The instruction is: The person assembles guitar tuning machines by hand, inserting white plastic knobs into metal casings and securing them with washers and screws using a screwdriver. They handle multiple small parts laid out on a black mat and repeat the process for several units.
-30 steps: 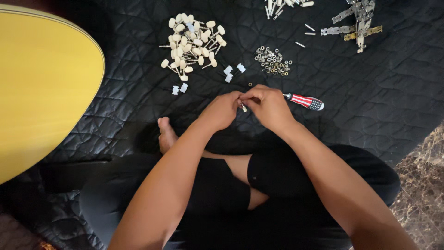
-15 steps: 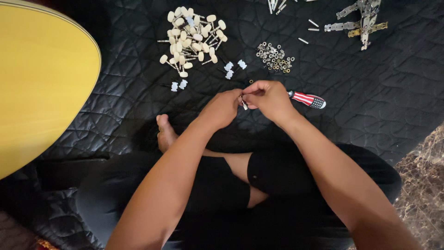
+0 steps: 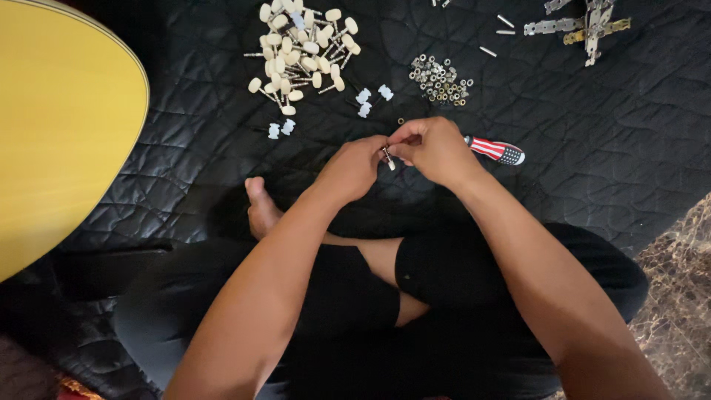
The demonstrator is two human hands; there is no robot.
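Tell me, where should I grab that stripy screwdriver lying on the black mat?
Probably by its red-and-white striped handle, coming from above. It lies flat on the black quilted mat, and that fat end sticks out clear to the right of the right hand, which hides the rest.

Head camera, steeply downward, close

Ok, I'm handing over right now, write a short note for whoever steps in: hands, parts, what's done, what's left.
Left hand: pinches a small metal pin by its fingertips.
Right hand: closed around a screwdriver with a red-and-white striped handle, its tip end hidden at the pin.
On the black quilted mat: heap of cream-knobbed pegs, small white pieces, pile of tiny metal rings, metal plates top right.
Done: cannot tell from this view.
Left: the heap looks untouched.
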